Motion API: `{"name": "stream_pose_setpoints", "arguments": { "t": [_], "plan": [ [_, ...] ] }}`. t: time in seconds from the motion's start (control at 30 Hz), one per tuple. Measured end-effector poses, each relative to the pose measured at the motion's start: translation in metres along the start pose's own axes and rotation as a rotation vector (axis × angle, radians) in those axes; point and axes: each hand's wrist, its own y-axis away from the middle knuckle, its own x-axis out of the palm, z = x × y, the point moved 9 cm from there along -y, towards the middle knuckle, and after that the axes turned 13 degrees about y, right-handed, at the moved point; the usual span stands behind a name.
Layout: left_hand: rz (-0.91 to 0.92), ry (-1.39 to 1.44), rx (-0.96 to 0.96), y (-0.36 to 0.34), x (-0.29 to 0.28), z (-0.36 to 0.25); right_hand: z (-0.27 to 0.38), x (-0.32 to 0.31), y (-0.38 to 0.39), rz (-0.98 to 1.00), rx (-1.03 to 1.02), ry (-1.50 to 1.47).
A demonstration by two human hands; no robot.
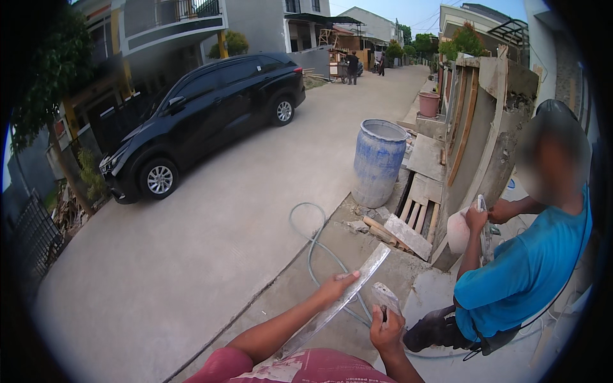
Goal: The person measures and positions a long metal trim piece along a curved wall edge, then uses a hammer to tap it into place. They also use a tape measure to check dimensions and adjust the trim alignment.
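Note:
Near the bottom centre my left hand (338,284) grips a long, narrow aluminium straightedge (370,262), which slants down from the middle of the view to my body. My right hand (386,332) is just right of it, closed round the handle of a trowel (387,295) with a pale, dusty blade. A coiled pale green hose (311,239) lies on the ground beyond my hands.
A co-worker in a blue shirt (517,274) stands at right, hands on tools beside a concrete wall (477,121). A blue barrel (377,166), boards (424,169) and a pink pot (428,104) line the edge. A black car (217,115) is parked across the road; people (352,64) stand farther off.

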Motion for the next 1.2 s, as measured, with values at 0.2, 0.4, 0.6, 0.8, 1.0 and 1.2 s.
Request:
{"name": "stream_pose_setpoints", "arguments": {
  "t": [0.2, 0.4, 0.6, 0.8, 1.0, 1.2],
  "plan": [
    [-0.012, 0.044, -0.023, 0.003, -0.005, 0.003, -0.010, 0.017, -0.003, 0.132, 0.008, 0.008],
    [-0.013, 0.100, -0.037, 0.002, -0.009, 0.010, -0.020, 0.037, 0.009, 0.138, 0.033, -0.010],
    [0.044, -0.167, -0.082, 0.026, 0.002, -0.001, -0.097, 0.074, 0.024, 0.109, 0.502, -0.521],
    [0.095, 0.052, -0.153, 0.027, 0.010, 0.006, -0.080, 0.100, -0.010, 0.103, 0.824, -1.213],
    [0.079, 0.383, -0.257, 0.007, -0.024, 0.042, -0.068, 0.107, -0.028, 0.255, 0.742, -1.224],
    [0.192, 0.311, -0.361, 0.022, -0.010, 0.038, -0.047, 0.097, -0.040, 0.237, 0.693, -1.238]
  ]
}}
